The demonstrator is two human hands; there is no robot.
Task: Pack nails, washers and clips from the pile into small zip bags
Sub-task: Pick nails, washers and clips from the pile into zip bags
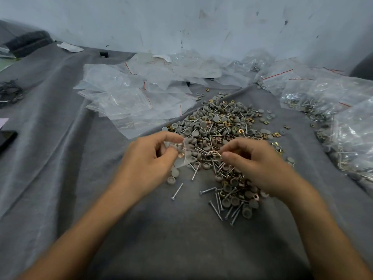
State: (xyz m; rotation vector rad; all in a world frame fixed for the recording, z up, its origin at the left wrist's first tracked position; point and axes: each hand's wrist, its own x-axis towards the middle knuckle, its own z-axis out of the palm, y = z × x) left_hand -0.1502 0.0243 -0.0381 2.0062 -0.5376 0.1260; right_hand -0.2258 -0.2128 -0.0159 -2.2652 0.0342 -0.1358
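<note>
Pinching zip bag (181,156) w/ left hand (149,158), close beside right hand (255,165) for fast loading; right's curled, hold unclear.

— Where's the pile (218,134)?
— Right before me: grey round washers (216,118), brass clips (240,130) and silver nails (177,191) heaped together, with a few nails strayed at the near edge.
— And the bags?
— One small clear bag (179,152) is pinched in my left grip (145,158) at the pile's left edge. The empties (129,102) lie behind-left, the filled ones (343,110) on the right.
</note>
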